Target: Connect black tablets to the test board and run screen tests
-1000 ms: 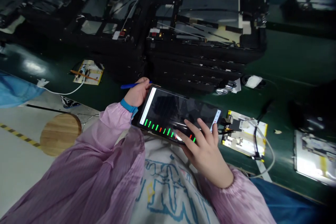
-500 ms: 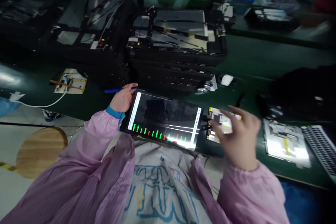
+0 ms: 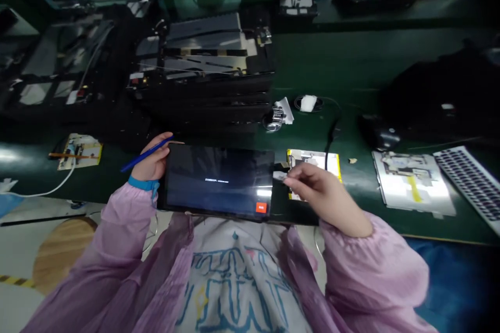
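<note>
A dark tablet screen (image 3: pixel 219 182) is lit in front of me, with a small line of white text and a red square near its lower right corner. My left hand (image 3: pixel 151 162) is closed around its left edge, a slim blue pen-like tool (image 3: pixel 144 154) lying across the fingers. Just beyond the screen's right edge, my right hand (image 3: pixel 318 187) is closed in a pinch on a small whitish tab (image 3: pixel 278 175). Partly behind that hand lies a circuit board with yellow edges (image 3: pixel 312 158). Its connection to the screen is too small to make out.
Stacked black device housings (image 3: pixel 203 88) rise behind the screen. A silver panel (image 3: pixel 414 187) and a keyboard (image 3: pixel 469 187) lie to the right. A coiled cable (image 3: pixel 308 103) sits further back. At left lies another board with a white cable (image 3: pixel 80 151).
My right hand, spread and blurred before, has come down to pinch the whitish tab. The screen changed from coloured bars to dark with text. The view has shifted right.
</note>
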Demonstrator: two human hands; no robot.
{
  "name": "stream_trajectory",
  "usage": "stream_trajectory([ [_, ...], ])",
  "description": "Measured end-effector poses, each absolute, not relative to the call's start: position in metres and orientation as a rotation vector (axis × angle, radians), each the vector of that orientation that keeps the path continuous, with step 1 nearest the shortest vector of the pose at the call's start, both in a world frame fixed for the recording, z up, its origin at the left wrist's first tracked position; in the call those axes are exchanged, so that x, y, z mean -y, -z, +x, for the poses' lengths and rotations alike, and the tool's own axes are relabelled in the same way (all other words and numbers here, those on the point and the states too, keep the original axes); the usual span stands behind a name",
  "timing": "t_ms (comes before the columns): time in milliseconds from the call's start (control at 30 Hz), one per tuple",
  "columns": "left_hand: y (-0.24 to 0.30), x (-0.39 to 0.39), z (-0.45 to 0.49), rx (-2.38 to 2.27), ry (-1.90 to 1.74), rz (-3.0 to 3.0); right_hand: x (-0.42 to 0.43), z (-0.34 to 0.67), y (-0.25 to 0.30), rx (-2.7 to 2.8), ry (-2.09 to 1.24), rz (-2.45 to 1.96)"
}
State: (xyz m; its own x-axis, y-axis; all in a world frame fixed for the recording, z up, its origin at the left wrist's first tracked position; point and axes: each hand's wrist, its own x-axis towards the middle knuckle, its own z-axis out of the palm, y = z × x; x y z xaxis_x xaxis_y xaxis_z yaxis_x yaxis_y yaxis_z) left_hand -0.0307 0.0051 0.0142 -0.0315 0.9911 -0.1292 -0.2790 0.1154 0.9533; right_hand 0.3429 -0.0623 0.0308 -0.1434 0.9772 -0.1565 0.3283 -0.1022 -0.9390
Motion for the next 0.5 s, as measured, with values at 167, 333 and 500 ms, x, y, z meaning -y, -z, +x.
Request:
stream_trajectory([
  [167, -0.013, -0.011, -0.031, -1.132, -1.283, 0.914, 0.062, 0.338, -0.013, 1.458, -1.532, -1.442],
  [333, -0.013, -0.013, -0.03, -1.173, -1.299, 0.928, 0.063, 0.344, -0.006, 1.344, -1.76, -1.402],
  [500, -0.014, -0.014, -0.029, -1.246, -1.299, 0.916, 0.059, 0.346, -0.008, 1.298, -1.798, -1.403],
])
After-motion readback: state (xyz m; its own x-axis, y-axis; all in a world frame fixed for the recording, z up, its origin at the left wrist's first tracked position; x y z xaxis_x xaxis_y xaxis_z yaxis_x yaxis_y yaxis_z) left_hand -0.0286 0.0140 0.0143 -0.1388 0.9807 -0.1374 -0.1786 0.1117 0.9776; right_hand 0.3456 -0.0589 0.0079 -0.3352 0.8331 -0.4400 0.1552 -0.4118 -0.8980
